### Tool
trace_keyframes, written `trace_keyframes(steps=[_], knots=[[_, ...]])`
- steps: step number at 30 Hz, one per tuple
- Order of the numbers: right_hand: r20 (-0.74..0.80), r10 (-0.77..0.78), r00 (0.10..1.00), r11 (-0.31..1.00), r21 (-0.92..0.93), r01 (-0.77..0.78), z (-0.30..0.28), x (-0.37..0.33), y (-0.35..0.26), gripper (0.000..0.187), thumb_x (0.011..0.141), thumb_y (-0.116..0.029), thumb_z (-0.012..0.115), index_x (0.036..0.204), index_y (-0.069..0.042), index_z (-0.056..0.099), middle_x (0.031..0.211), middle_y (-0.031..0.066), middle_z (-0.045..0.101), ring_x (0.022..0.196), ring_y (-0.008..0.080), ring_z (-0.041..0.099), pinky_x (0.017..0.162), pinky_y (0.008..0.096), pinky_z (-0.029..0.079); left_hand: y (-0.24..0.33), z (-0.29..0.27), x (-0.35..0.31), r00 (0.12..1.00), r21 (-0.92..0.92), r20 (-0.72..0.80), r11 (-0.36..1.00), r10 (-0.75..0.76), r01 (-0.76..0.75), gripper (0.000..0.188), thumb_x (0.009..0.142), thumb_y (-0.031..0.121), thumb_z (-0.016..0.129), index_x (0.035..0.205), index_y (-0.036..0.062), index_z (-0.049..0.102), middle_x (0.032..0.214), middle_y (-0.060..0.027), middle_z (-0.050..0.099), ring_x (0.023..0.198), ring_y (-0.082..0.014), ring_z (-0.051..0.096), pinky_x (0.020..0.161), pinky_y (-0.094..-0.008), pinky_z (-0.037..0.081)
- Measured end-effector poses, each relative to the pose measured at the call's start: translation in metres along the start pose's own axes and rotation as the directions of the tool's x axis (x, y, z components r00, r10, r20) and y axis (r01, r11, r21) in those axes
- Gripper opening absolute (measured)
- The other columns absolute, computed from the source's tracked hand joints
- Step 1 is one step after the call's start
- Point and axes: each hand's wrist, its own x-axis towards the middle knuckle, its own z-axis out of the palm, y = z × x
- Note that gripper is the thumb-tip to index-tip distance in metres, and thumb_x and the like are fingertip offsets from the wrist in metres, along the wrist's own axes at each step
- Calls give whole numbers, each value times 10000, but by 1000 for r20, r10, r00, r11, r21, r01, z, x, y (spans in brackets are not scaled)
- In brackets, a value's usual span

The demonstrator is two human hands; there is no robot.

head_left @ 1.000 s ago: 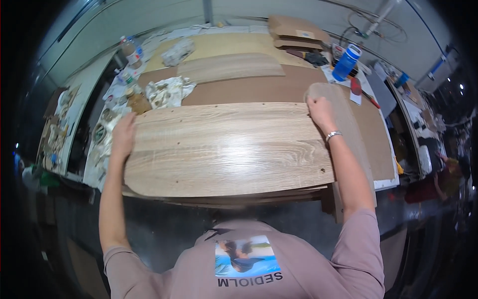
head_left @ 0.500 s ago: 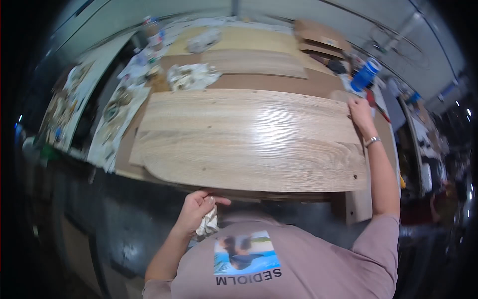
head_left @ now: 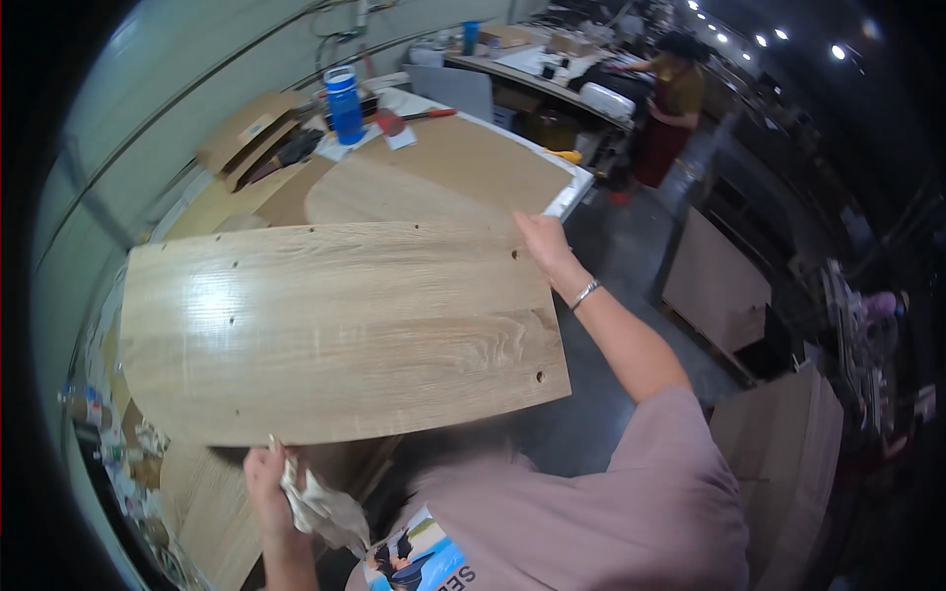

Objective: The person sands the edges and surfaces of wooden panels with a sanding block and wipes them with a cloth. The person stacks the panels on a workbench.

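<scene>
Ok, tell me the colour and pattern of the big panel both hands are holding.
The panel is light oak-coloured with a wood-grain pattern and a few small drilled holes, seen in the head view.

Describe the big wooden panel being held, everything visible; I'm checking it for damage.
The wooden panel is a large, light oak-look board with glossy grain and a few small drilled holes near its edges. It looks flat and unbroken, held above the workbench. The right hand grips its far right corner; the left hand, which also holds a crumpled rag, grips its near edge.

Dim workshop, pale wall, dark floor, ceiling spotlights.
</scene>
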Motion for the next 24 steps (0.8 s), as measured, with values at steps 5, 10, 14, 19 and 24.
trace_keyframes(steps=[5,10,14,19,24], knots=[[-181,281,942,946,221,-240,-75,-22,77,381,954,-287,591,741,24,646,696,5,575,649,98,505,595,330,434,19,97,91,954,79,104,958,-283,275,219,930,254,622,875,42,620,692,-64,659,572,-169,642,531,-294,544],[-411,281,867,956,37,-292,-118,-26,91,425,951,-305,587,700,37,621,667,15,569,615,115,455,577,367,409,-2,171,178,818,141,276,863,-505,485,278,951,270,567,821,32,627,649,-81,652,513,-201,625,518,-350,547],[-512,180,840,954,-118,-276,-146,-4,85,474,950,-295,585,632,56,568,606,41,531,587,139,420,579,396,392,-45,238,230,842,98,268,883,-468,459,201,960,176,544,915,-20,557,716,-110,577,563,-234,579,493,-422,504],[-544,174,821,973,-35,-229,-153,38,111,461,950,-276,607,629,51,556,605,35,510,603,135,407,584,389,386,-75,271,255,894,185,163,903,-418,388,184,918,79,579,931,-99,533,742,-136,533,565,-265,578,466,-459,489],[-539,161,827,953,-133,-272,-115,48,91,443,953,-297,595,714,75,612,634,125,585,624,175,472,652,395,445,-85,248,272,927,188,79,918,-368,349,194,915,68,579,940,-119,534,748,-141,533,545,-268,578,438,-465,483]])
